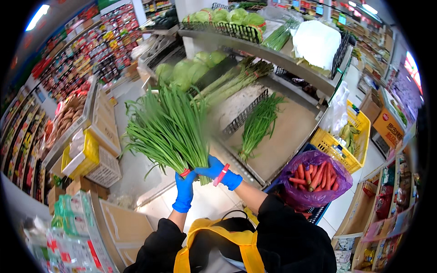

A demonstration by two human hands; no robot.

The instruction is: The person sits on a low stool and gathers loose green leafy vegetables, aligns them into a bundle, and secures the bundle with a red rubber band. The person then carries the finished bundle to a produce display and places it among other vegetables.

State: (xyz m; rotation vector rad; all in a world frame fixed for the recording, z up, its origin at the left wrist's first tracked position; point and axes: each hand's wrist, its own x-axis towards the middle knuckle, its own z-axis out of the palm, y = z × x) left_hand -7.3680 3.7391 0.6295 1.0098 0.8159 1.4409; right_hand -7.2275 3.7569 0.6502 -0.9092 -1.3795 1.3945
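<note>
Both my hands wear blue gloves and hold long green chives [166, 129] upright in front of me, leaves fanned away. My left hand [183, 190] is closed round the lower stems, just below a red band. Against it, my right hand [214, 169] grips the stems on the right side, their cut ends showing beneath. A pinkish-red ring [221, 174] sits round my right wrist. Another bunch of chives [258, 125] lies on the display shelf [284, 145] ahead to the right. Whether the held chives are one bunch or two I cannot tell.
Cabbages [193, 70] and long green stalks [236, 79] lie beyond the chives. At right are a purple bag of carrots [315, 177] and a yellow crate [362, 136]. Cartons [104, 123] and a yellow bin [84, 152] stand left. A raised shelf [291, 54] crosses the back.
</note>
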